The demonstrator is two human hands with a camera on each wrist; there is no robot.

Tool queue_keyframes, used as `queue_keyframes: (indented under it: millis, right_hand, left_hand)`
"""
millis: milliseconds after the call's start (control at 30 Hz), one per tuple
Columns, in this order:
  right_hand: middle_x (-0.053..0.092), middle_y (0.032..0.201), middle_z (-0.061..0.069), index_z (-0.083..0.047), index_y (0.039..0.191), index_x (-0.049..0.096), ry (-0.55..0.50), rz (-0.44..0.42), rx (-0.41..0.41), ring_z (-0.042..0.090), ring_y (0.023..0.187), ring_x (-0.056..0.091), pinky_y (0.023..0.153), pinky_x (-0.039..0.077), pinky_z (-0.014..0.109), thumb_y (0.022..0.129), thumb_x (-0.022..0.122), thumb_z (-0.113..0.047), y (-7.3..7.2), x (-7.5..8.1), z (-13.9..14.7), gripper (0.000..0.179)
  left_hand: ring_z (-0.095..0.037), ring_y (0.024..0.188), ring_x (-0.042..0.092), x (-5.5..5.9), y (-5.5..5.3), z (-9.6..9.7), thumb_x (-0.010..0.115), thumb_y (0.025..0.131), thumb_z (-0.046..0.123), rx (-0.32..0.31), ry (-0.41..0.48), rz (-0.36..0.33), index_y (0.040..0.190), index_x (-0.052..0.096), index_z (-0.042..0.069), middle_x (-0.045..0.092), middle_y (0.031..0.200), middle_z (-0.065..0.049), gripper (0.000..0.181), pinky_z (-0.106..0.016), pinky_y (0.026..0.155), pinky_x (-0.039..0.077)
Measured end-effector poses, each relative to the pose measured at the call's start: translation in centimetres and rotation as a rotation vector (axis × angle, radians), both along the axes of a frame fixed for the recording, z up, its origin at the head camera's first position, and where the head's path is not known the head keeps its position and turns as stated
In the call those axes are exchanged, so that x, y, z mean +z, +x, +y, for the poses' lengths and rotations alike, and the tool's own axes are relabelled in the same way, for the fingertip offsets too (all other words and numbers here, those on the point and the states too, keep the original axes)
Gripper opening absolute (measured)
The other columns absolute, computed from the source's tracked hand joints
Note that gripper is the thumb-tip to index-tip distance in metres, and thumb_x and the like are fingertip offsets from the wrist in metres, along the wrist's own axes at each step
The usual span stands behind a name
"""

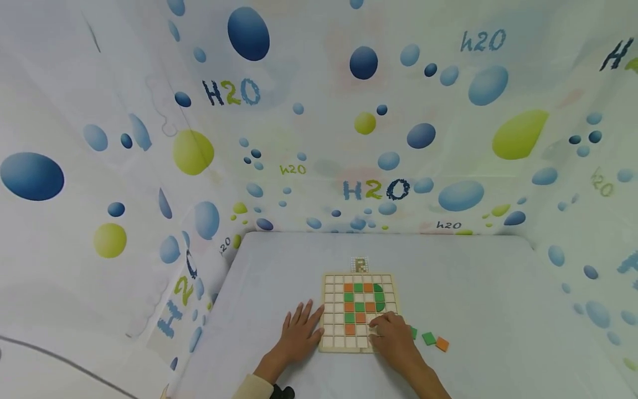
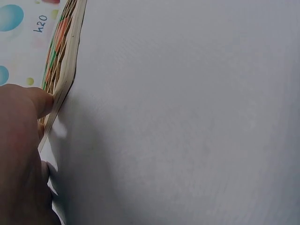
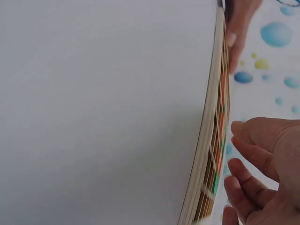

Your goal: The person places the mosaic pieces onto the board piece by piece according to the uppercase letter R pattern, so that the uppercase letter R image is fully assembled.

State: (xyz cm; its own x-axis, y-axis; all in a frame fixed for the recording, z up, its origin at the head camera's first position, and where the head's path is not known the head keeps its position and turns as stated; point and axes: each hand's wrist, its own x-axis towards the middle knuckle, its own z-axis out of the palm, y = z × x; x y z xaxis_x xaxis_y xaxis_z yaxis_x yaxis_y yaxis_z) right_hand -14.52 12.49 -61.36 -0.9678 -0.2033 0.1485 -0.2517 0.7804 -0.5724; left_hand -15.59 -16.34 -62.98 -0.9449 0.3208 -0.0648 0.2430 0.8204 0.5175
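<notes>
A wooden grid board (image 1: pixel 333 342) lies flat on the table, its square cells partly filled with orange tiles (image 1: pixel 350 330) and green tiles (image 1: pixel 349 318) that form a letter shape with a rounded right side. My left hand (image 1: pixel 298 335) lies with fingers spread along the board's left side, thumb at its edge. Over the board's lower right cells is my right hand (image 1: pixel 394 341), its fingers bent and pointing left. In the right wrist view, its thumb and index fingertips (image 3: pixel 238 127) come close together; I cannot tell whether they pinch a tile.
Just right of my right hand lie a loose green tile (image 1: pixel 428 338) and an orange tile (image 1: pixel 442 344); another green tile (image 1: pixel 413 333) is half hidden by the hand. A small pattern card (image 1: pixel 360 264) touches the board's far edge. Patterned sheets (image 1: pixel 319 122) enclose the white table (image 1: pixel 478 288).
</notes>
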Motion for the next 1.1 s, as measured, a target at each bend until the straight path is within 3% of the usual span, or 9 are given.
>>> queue_keyframes:
  millis: [167, 367, 567, 767, 1100]
  right_hand:
    - [0.067, 0.113, 0.007, -0.017, 0.107, 0.075, 0.051, -0.081, -0.116, 0.029, 0.1, 0.063, 0.074, 0.05, 0.049, 0.086, 0.087, -0.019, 0.6, 0.9, 3.8, 0.025]
    - [0.062, 0.126, 0.021, -0.008, 0.124, 0.07, 0.091, -0.201, -0.196, 0.038, 0.107, 0.062, 0.076, 0.053, 0.055, 0.087, 0.085, -0.018, 1.4, 1.9, 8.5, 0.041]
    - [0.058, 0.122, 0.032, 0.0, 0.125, 0.064, 0.089, -0.295, -0.211, 0.046, 0.106, 0.061, 0.081, 0.054, 0.06, 0.088, 0.083, -0.013, 1.7, 0.9, 12.2, 0.044]
    - [0.06, 0.109, 0.022, 0.001, 0.117, 0.066, 0.034, -0.282, -0.19, 0.034, 0.099, 0.062, 0.087, 0.054, 0.055, 0.094, 0.074, -0.002, 1.4, -0.3, 13.5, 0.025]
    - [0.061, 0.105, 0.019, 0.004, 0.115, 0.066, 0.015, -0.218, -0.191, 0.029, 0.095, 0.061, 0.083, 0.054, 0.049, 0.091, 0.076, -0.001, 0.5, -0.3, 14.1, 0.026]
  left_hand:
    - [-0.051, 0.159, 0.014, -0.5, -0.1, -0.2, 0.044, 0.112, 0.042, 0.008, 0.013, 0.01, 0.167, 0.034, 0.02, 0.022, 0.174, -0.021, 0.06, -0.077, 0.12, 0.007]
    - [-0.047, 0.161, 0.014, -0.9, 0.0, -0.2, 0.045, 0.112, 0.042, 0.036, 0.0, 0.006, 0.166, 0.036, 0.02, 0.022, 0.175, -0.017, 0.059, -0.075, 0.122, 0.009]
    - [-0.05, 0.16, 0.015, -0.6, 0.0, -0.2, 0.047, 0.111, 0.039, 0.031, 0.011, 0.007, 0.166, 0.037, 0.02, 0.023, 0.174, -0.02, 0.059, -0.076, 0.121, 0.008]
    - [-0.047, 0.161, 0.015, -1.7, -0.2, -0.3, 0.044, 0.112, 0.042, 0.04, 0.0, 0.047, 0.166, 0.036, 0.023, 0.023, 0.175, -0.017, 0.058, -0.074, 0.122, 0.01]
    - [-0.053, 0.158, 0.015, -0.7, 0.1, -0.2, 0.044, 0.112, 0.042, 0.007, 0.028, 0.032, 0.167, 0.034, 0.021, 0.023, 0.173, -0.023, 0.059, -0.078, 0.12, 0.007]
